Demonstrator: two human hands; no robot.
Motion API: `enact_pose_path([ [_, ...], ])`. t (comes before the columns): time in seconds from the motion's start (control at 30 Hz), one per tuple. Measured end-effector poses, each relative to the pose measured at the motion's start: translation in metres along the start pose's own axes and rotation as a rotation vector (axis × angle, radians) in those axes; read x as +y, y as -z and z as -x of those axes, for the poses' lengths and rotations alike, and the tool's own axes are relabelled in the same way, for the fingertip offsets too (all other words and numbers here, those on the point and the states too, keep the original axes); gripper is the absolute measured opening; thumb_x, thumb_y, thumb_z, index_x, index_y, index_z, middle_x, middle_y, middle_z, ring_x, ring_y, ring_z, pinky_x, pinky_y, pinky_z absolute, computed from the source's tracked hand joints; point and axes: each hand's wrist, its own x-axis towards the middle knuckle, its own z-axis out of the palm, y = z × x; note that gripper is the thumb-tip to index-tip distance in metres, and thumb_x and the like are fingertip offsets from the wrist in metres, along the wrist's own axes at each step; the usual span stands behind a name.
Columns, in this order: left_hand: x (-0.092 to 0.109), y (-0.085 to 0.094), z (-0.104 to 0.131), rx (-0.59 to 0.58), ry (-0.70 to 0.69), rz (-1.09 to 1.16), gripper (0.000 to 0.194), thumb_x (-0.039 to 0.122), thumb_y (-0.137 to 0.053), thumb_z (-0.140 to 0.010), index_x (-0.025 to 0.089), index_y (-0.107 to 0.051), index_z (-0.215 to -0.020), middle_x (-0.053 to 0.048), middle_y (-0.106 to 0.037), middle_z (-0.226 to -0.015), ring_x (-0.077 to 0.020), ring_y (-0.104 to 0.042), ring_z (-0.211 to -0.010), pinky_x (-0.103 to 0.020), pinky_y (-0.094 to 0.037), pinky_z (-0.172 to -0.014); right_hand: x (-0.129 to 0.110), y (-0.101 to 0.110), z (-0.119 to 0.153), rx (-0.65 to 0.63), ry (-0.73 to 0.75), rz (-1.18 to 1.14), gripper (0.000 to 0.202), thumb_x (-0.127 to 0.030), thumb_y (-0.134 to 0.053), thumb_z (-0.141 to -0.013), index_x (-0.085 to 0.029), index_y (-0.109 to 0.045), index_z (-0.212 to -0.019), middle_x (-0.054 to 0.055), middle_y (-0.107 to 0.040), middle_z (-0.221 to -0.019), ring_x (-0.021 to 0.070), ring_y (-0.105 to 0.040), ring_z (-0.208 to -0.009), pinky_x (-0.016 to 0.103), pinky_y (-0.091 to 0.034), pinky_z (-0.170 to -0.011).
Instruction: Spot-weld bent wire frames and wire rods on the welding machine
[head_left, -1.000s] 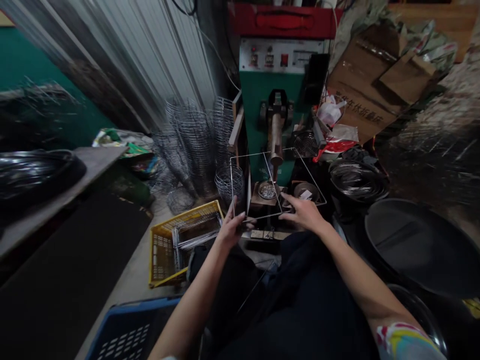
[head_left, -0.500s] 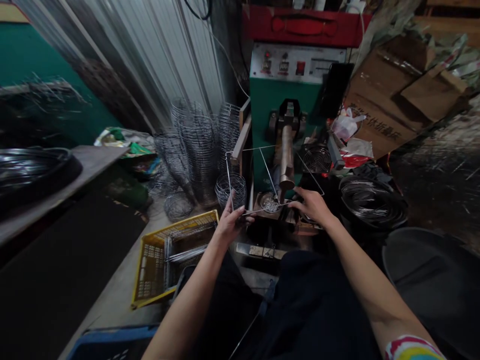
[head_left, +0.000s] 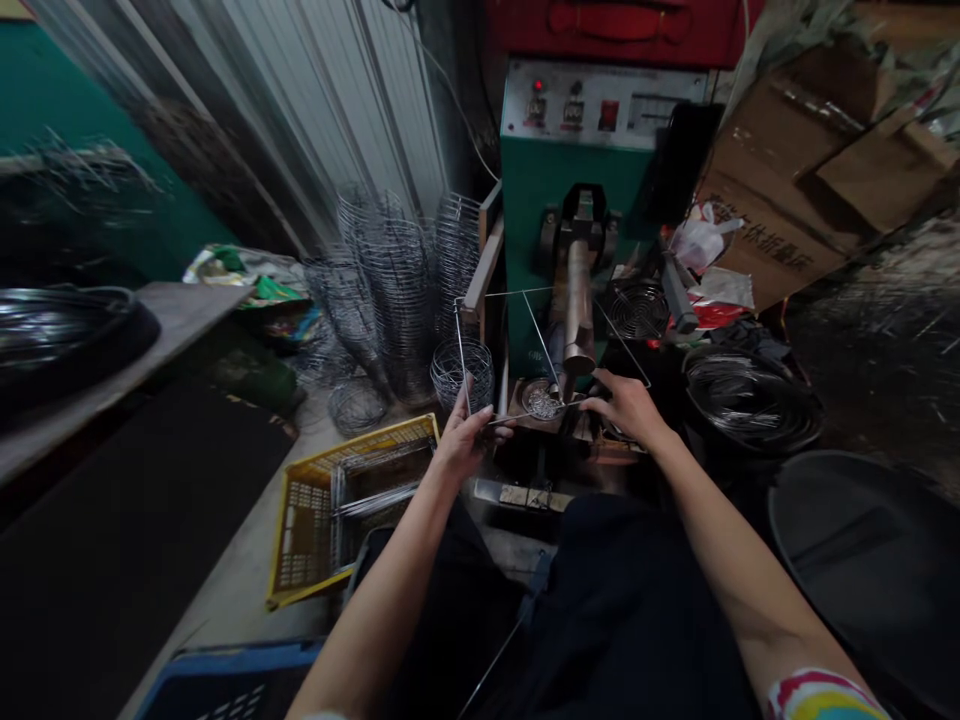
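Wire frame (head_left: 462,350) at spot welder's electrode arm (head_left: 578,310), left hand (head_left: 461,440) pinching near-left corner, right hand (head_left: 631,408) pinching near side; crossbar (head_left: 540,339) spans it, near joint can't tell, seems midway, more wire pieces (head_left: 379,500) in yellow crate (head_left: 300,545).

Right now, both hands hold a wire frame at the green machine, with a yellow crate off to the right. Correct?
Not quite: the head view shows the yellow crate off to the left. The left hand and right hand do hold the wire frame at the green machine.
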Motion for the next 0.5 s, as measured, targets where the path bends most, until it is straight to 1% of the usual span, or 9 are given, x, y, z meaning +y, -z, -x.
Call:
enact_pose_path([
  [0.2,0.002,-0.001,-0.003,0.016,-0.015,-0.020,0.097,0.017,-0.064,-0.084,0.031,0.005,-0.152,-0.004,-0.074,-0.075,-0.0174,-0.071,-0.061,-0.024,-0.055,-0.056,-0.001,-0.003,0.000,-0.003,-0.052,0.007,0.056,-0.038,-0.075,-0.081,-0.020,-0.055,-0.130,0.007,-0.071,-0.096,0.0252,-0.067,-0.087,0.030,-0.049,-0.074],
  [0.33,0.001,0.002,-0.006,0.017,0.022,-0.042,0.097,0.016,-0.063,-0.085,0.032,0.004,-0.152,-0.004,-0.075,-0.077,-0.0171,-0.071,-0.062,-0.023,-0.055,-0.054,0.003,-0.008,-0.001,-0.015,-0.054,-0.023,0.057,-0.038,-0.073,-0.083,-0.019,-0.053,-0.133,0.006,-0.070,-0.095,0.0243,-0.066,-0.086,0.032,-0.050,-0.078],
  [0.37,0.000,0.004,-0.007,0.011,0.028,-0.038,0.097,0.016,-0.063,-0.085,0.031,0.005,-0.152,-0.004,-0.075,-0.078,-0.0173,-0.072,-0.063,-0.023,-0.055,-0.055,0.006,-0.006,0.000,-0.016,-0.043,-0.024,0.058,-0.040,-0.073,-0.083,-0.018,-0.053,-0.133,0.007,-0.070,-0.097,0.0248,-0.066,-0.087,0.033,-0.050,-0.080],
  [0.43,0.000,0.005,-0.009,0.002,0.030,-0.018,0.097,0.017,-0.063,-0.085,0.030,0.006,-0.152,-0.005,-0.075,-0.079,-0.0179,-0.072,-0.064,-0.024,-0.056,-0.057,0.011,0.006,0.005,0.013,-0.032,0.016,0.060,-0.044,-0.074,-0.081,-0.017,-0.055,-0.131,0.011,-0.068,-0.107,0.0280,-0.064,-0.095,0.038,-0.049,-0.085],
  [0.5,0.001,0.003,-0.005,0.005,0.032,0.003,0.097,0.019,-0.064,-0.085,0.029,0.006,-0.152,-0.005,-0.075,-0.079,-0.0191,-0.072,-0.064,-0.025,-0.056,-0.056,0.013,0.025,0.013,0.104,-0.067,0.110,0.056,-0.048,-0.072,-0.081,-0.016,-0.060,-0.126,0.015,-0.064,-0.116,0.0327,-0.060,-0.105,0.044,-0.047,-0.090],
])
